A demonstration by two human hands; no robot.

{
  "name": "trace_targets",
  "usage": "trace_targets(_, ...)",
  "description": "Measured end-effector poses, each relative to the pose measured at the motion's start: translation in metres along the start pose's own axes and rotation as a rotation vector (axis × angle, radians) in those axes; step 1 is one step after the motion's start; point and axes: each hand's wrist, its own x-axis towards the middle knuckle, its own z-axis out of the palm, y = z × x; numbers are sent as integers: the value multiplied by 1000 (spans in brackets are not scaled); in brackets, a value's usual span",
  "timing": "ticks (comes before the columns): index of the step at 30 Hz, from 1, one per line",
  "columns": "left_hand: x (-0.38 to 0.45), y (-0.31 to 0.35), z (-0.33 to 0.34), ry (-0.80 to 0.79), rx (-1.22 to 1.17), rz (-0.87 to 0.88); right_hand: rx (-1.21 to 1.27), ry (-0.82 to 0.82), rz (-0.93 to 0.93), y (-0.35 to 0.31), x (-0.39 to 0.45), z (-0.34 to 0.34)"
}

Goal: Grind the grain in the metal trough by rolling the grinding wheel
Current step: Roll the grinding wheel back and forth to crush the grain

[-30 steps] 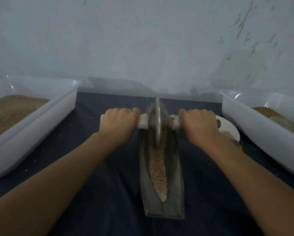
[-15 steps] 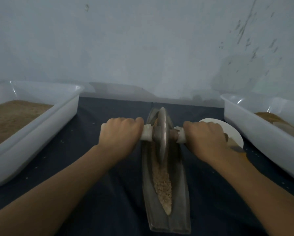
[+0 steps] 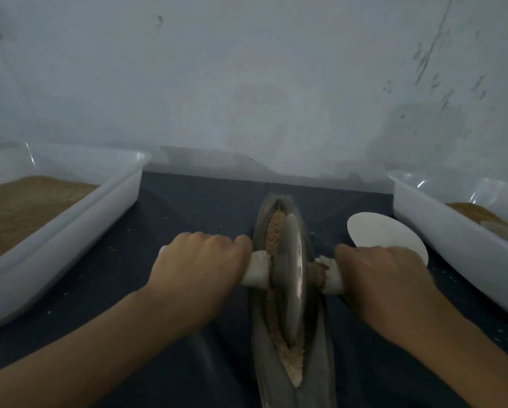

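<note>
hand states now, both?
Left hand: closed on the wheel's wrapped handle.
Right hand: closed on the handle's other end.

Metal trough (image 3: 320,334): long, boat-shaped, grey, lying lengthwise on dark cloth, pointed far end toward wall. Grain (image 3: 275,231): pale tan, coarse, lying along trough channel, showing beyond wheel at far end and tapering to point at near end. Grinding wheel (image 3: 291,278): thin grey metal disc, standing upright on edge in channel, sitting mid-trough on grain; white-wrapped axle handles (image 3: 257,270) projecting to both sides.
</note>
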Motion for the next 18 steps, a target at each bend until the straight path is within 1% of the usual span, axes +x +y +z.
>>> trace_targets(5, 53, -8, 30, 46, 35, -154, -99, 40, 110, 9, 58, 28)
trace_targets(8, 75, -14, 39, 49, 33, -193, -140, 33, 169, 13, 84, 36)
trace_targets(11, 76, -13, 32, 25, 36, -143, -86, -32, 152, 17, 80, 34)
trace_targets(14, 51, -8, 20, 13, 8, -66, -18, -59, 87, 16, 48, 27)
trace_targets(17, 16, -4, 11, 68, -15, 22, -56, -24, -27, 8, 13, 14)
trace_targets(18, 7, -2, 8, 80, 2, 44, -88, 3, -31, 7, 7, 9)
